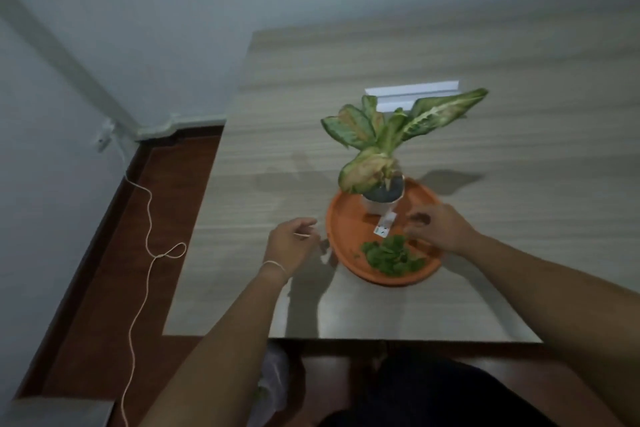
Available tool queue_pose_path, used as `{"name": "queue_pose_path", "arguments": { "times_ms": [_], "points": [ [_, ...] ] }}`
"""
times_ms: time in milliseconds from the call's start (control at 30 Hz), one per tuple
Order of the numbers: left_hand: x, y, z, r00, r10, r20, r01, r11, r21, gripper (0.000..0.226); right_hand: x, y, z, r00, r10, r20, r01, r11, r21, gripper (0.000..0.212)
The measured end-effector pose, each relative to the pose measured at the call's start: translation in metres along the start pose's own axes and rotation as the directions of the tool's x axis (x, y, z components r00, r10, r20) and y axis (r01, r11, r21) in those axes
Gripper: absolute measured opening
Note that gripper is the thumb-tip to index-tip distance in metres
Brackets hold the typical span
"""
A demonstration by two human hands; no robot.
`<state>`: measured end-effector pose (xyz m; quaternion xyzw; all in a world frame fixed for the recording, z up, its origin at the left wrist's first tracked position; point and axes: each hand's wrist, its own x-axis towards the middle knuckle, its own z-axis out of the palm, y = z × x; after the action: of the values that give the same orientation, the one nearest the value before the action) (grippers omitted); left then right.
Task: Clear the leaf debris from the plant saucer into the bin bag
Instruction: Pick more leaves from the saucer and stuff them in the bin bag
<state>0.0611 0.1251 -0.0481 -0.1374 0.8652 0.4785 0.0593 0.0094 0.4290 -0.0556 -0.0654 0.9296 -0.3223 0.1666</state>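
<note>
Leaf debris (393, 258), a loose heap of small green torn pieces, lies on the near part of the round orange plastic saucer (348, 224), a little right of the frame's centre. At the far side of that saucer stands a small white pot (377, 206) holding a plant with broad green, cream and pink variegated leaves (391, 133), and a small white tag (385, 226) hangs down in front of the pot, just above the heap.

The saucer rests on a pale wood-grain table (346, 80) that fills the middle and right of the frame. The person's right hand (440, 227) hovers over the right side of the saucer, just beside the green heap, fingers curled loosely; whether they pinch anything I cannot tell, the picture being blurred there. The left hand (294, 243) sits just left of the saucer's rim, half open and empty, with a thin pale band at the wrist.

Behind the plant a flat white strip (412, 88) lies on the table. On the dark red-brown floor (104, 288) at the left, a thin white cord (145, 218) trails down from the wall.
</note>
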Motion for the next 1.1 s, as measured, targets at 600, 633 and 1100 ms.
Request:
{"name": "queue_pose_path", "arguments": {
  "times_ms": [600, 633, 1100],
  "points": [
    [0.022, 0.027, 0.113, 0.845, -0.075, 0.53, -0.316, 0.73, 0.606, 0.063, 0.038, 0.055, 0.038, 0.864, -0.218, 0.454, 0.411, 0.825, -0.387, 0.068],
    [0.022, 0.026, 0.115, 0.841, -0.078, 0.536, -0.326, 0.717, 0.616, 0.062, 0.038, 0.055, 0.039, 0.859, -0.214, 0.465, 0.414, 0.826, -0.383, 0.063],
    [0.036, 0.018, 0.116, 0.84, 0.027, 0.542, -0.382, 0.738, 0.556, 0.023, 0.05, 0.06, 0.023, 0.838, -0.297, 0.457, 0.441, 0.863, -0.248, 0.024]
  ]
}}
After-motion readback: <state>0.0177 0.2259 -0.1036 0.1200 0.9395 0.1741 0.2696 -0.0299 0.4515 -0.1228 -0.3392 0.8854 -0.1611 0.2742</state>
